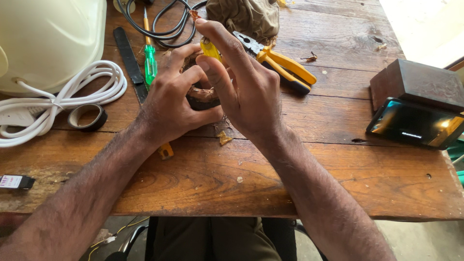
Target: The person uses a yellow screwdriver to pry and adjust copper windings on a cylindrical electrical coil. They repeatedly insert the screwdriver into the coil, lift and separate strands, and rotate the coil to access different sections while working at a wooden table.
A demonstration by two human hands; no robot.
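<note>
My left hand [171, 99] grips a dark brown, worn round part [203, 95] held against the wooden table [217, 179]; most of the part is hidden by my fingers. My right hand [241, 82] holds a tool with a yellow translucent handle [210, 49] between thumb and fingers, upright just above the dark part. The tool's tip is hidden behind my hands.
Yellow-handled pliers [282, 65] lie behind my right hand. A green-handled screwdriver [150, 60], a black flat strip [129, 58], a black cable [159, 24], a tape roll [87, 116] and a white cord [72, 92] lie left. A phone [415, 124] leans on a dark block [418, 82] at right.
</note>
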